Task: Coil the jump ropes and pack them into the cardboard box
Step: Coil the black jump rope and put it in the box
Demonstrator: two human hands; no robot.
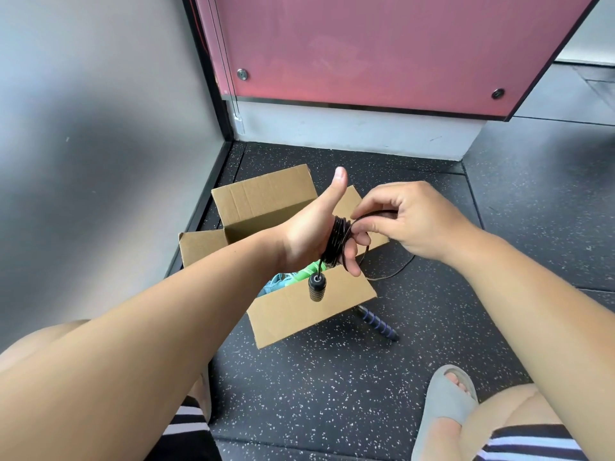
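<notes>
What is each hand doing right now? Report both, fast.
Left hand: open, thumb up, black jump rope coiled round its fingers, handle dangling below.
Right hand: pinching the rope's free strand beside the coil.

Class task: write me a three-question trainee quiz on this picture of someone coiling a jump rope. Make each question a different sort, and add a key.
1. True or false: the thin black jump rope is wound round the fingers of the left hand.
2. Multiple choice: the rope's black ribbed handle A) lies on the floor, B) hangs below the left hand, C) rests on a grey slipper.
3. Short answer: which hand pinches the rope's free length beside the coil?

Key: 1 true; 2 B; 3 the right hand.
</notes>
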